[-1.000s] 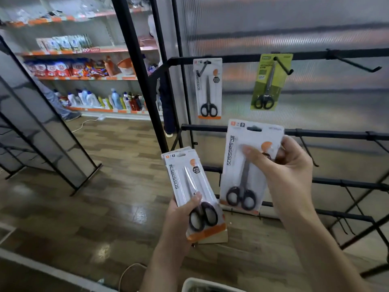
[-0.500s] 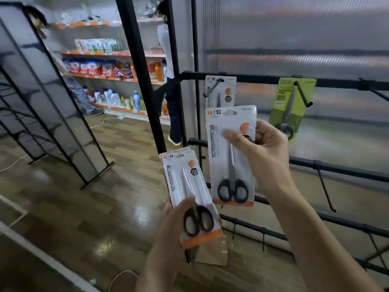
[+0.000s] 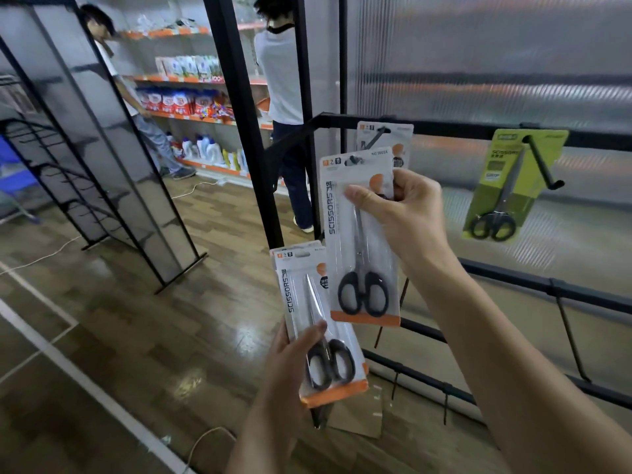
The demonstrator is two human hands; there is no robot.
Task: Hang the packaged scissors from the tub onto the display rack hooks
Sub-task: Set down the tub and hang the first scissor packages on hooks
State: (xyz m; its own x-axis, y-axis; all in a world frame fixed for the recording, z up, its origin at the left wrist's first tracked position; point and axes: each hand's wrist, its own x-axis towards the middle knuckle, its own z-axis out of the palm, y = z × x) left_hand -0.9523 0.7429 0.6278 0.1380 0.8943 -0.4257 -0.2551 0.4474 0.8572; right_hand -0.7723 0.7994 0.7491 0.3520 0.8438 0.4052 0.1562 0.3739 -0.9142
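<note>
Two white scissors packs are in hand: the right hand (image 3: 407, 217) pinches one (image 3: 359, 234) at the rack's top-left hook (image 3: 374, 138), hiding most of a hung pack (image 3: 400, 131). Lower, the left hand (image 3: 294, 357) grips a stack (image 3: 318, 323), count unclear. A green pack (image 3: 506, 186) hangs farther right.

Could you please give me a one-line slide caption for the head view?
Right hand lifts a scissors pack toward a rack hook; left hand holds more.

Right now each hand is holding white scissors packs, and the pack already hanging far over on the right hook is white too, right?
Not quite. The head view shows the pack on the right hook is green. The left hand and right hand do hold white packs.
</note>
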